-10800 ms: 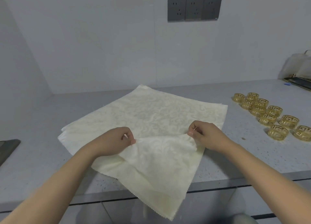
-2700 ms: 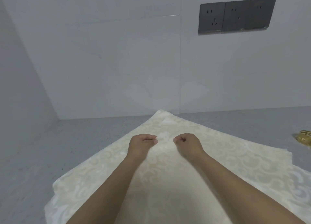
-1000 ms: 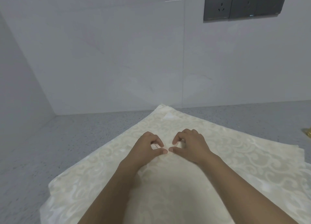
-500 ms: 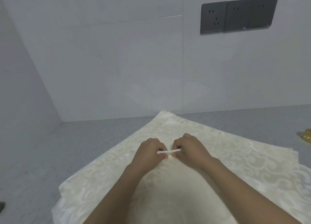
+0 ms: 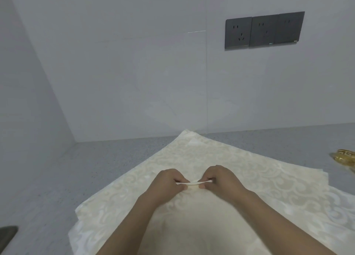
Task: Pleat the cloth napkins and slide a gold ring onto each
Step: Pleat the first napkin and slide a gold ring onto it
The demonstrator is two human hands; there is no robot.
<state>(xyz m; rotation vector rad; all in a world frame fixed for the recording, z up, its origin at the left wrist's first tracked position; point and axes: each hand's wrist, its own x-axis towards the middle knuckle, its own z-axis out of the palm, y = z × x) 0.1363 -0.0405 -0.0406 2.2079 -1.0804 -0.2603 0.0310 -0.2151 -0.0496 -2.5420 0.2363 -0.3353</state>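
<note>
**Fingers pinch a raised fold**

Fingers (image 5: 208, 180) of both hands clamp a thin fold of the napkin (image 5: 221, 158), now stretched wider than half a second ago. Left hand (image 5: 167, 183) and right hand (image 5: 222, 181) sit knuckles-up on the tabletop (image 5: 107, 158); a gold ring (image 5: 344, 156) lies far right.

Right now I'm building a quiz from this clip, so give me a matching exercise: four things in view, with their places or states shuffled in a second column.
Things:
1. left hand
2. gold ring
3. wall sockets
4. cloth napkin

Places or states:
A. on the wall, upper right
B. spread on the grey counter
C. pinching a raised fold opposite the right hand
D. at the counter's right edge of view

Pairs: 1-C, 2-D, 3-A, 4-B
</note>
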